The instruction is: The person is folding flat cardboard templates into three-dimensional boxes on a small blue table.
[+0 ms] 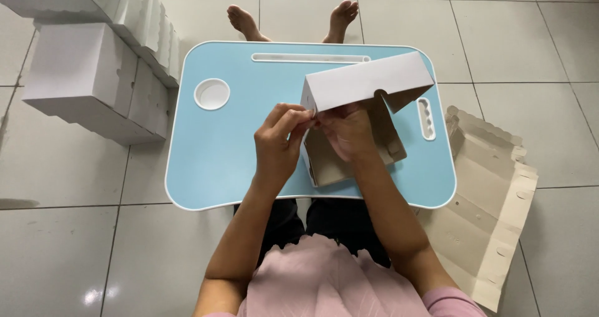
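A half-folded cardboard box, white outside and brown inside, stands on a light blue lap table. Its white lid panel is raised and tilted toward the far right. My left hand pinches the box's near left corner flap. My right hand reaches inside the box from the front and grips the same corner; its fingers are partly hidden by the lid.
Several finished white boxes are stacked on the tiled floor at the left. Flat unfolded cardboard sheets lie on the floor at the right. The table has a round cup recess and slots. My bare feet show beyond the table.
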